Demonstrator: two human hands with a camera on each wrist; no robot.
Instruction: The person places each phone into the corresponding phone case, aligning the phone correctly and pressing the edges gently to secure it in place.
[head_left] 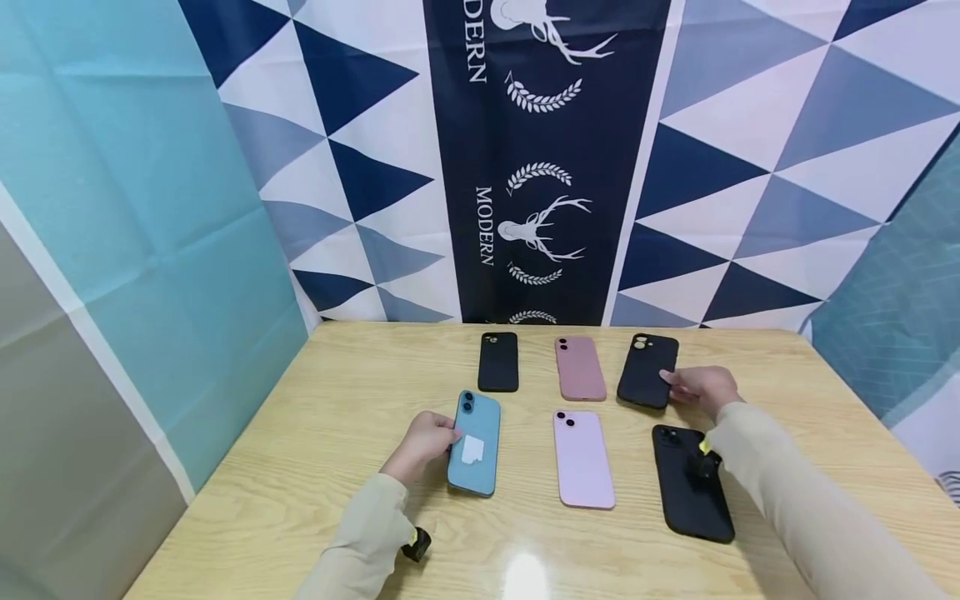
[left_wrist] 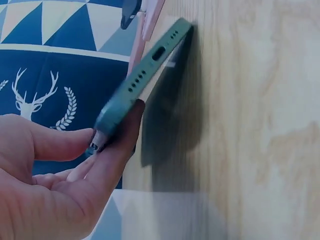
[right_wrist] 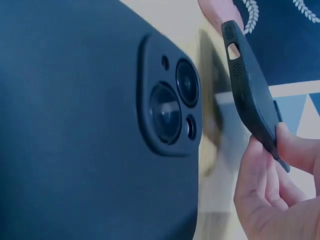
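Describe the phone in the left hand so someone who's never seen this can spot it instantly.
On the wooden table, take the row nearer the camera and go to its left end. There the left hand holds a tilted blue phone by its edge. Unlike the lilac phone to its right, it is blue, with a pale patch on its back.

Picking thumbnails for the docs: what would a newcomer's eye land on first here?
Probably the dark deer-print band, bold and high-contrast behind the middle of the table. Next, the blue phone tilted up in the left hand, left of centre, and the black case in the right hand, back right. In the right wrist view, large camera lenses loom near the centre.
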